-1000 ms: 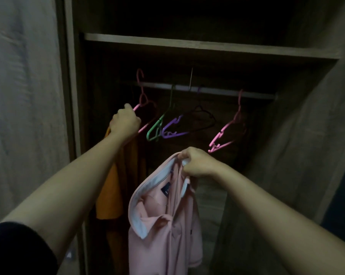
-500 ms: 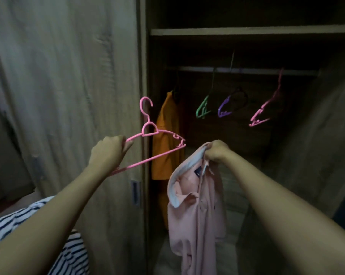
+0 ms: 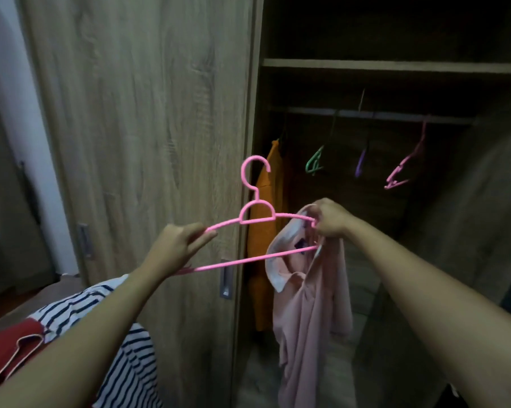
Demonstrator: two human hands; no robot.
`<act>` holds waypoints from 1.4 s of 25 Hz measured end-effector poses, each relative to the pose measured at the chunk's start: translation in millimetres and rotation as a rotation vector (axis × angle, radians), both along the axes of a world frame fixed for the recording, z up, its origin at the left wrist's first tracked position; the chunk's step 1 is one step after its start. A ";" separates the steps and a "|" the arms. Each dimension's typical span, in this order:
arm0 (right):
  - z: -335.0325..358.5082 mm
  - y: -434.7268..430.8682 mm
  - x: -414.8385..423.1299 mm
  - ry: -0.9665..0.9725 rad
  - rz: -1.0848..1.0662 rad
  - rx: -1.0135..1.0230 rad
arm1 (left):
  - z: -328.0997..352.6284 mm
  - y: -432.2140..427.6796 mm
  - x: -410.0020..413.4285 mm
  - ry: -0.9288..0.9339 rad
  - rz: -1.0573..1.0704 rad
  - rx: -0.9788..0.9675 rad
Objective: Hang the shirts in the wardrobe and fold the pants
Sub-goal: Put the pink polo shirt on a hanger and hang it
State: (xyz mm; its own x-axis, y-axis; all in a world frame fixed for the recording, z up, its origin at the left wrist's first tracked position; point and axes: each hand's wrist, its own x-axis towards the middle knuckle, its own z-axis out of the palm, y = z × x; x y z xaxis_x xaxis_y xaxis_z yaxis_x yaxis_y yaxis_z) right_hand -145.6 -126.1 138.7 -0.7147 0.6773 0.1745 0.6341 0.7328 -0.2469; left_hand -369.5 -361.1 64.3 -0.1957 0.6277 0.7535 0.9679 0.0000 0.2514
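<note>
Left hand [image 3: 174, 248] is pinching the left shoulder of the hanger [image 3: 257, 221], fingers half curled, thumb and forefinger closing on the rod. Right hand [image 3: 330, 219] is gripping the shirt [image 3: 307, 304] at the collar [image 3: 274, 260], fingers curled tight, bunching cloth against the hanger's right tip. Cannot tell whether that tip is already sitting inside the neck opening.

Shirt is hanging limp below the right hand, in front of the open wardrobe [image 3: 254, 113], not yet on the rail [image 3: 380, 114].

Handling: shirt is looking light, soft and floppy. It is best taken at the collar and shoulder seams, with the neck held open. Hanger is looking like thin plastic, light, stiff but likely to flex; grip one shoulder, leaving the hook free.

Beyond: orange shirt [image 3: 263, 245] is hanging at the rail's left end, with a green hanger [image 3: 314, 164], purple hanger [image 3: 360, 163] and spare pink hanger [image 3: 401, 172] dangling along it. Striped shirt [image 3: 124, 348] and red garment [image 3: 7, 348] are lying lower left.
</note>
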 end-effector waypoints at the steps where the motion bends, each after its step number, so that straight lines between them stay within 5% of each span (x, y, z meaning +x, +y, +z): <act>1: 3.1 -9.5 -4.7 -0.005 0.068 0.036 | -7.0 8.1 7.5 -0.010 -0.014 -0.012; 5: 19.7 -46.1 -10.4 0.006 0.166 0.111 | -23.5 29.6 26.6 -0.065 -0.007 0.089; 9: 23.9 -53.0 11.6 0.063 0.242 0.606 | -15.1 22.0 35.7 -0.162 -0.072 0.293; 12: 24.0 -51.1 17.1 0.260 0.265 0.849 | -0.2 18.8 43.9 -0.080 -0.017 0.316; 15: 28.6 -52.2 14.6 0.312 0.273 0.889 | 4.3 20.2 62.5 0.084 0.260 0.417; 17: 31.4 -52.3 15.6 0.365 0.278 0.878 | -18.7 21.2 93.5 0.117 0.176 0.467; 20: 37.2 -58.0 19.9 0.409 0.303 0.893 | -70.7 30.1 122.2 -0.048 0.235 0.067; 22: 42.2 -61.3 23.5 0.441 0.339 0.876 | -85.2 37.6 118.0 -0.330 0.220 -0.303; 26: 44.6 -56.8 43.5 0.461 0.345 0.827 | -68.9 34.4 92.8 -0.971 -0.351 -0.414; 35: -28.1 -28.2 103.6 0.422 0.248 0.765 | 10.7 -6.0 25.2 -0.760 -0.441 -0.851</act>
State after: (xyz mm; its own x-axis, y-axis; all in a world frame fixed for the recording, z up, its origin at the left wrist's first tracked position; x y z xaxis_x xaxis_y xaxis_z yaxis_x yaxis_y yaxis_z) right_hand -42.0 -154.3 110.5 -0.5990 0.1037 0.7940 0.4033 0.8957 0.1872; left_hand -344.3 -367.1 75.0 -0.0536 0.9882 -0.1432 0.5330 0.1496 0.8328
